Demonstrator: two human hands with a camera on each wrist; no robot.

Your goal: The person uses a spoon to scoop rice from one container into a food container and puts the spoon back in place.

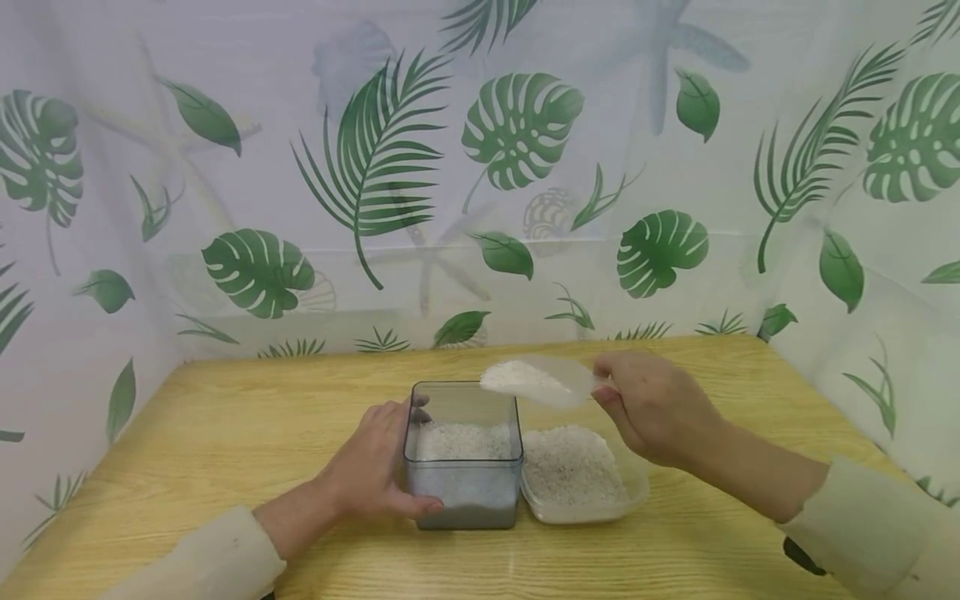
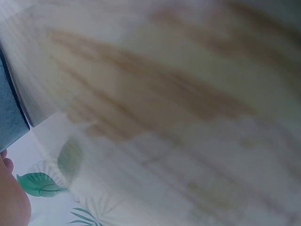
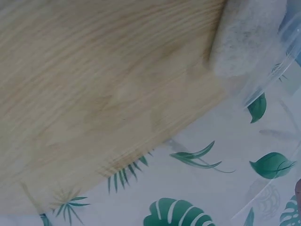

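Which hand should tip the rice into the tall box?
Probably the right hand: it holds the full scoop just above the tall box. The left hand grips the box's side.

Soft, even, bright light fills the head view, sharp throughout with only faint shadows under the containers (image 1: 462, 467) on the table (image 1: 225, 433), while both wrist views are washed-out and blurred, the left one most.

Leaf-print curtain (image 1: 480, 167) behind wooden table (image 1: 225, 433)
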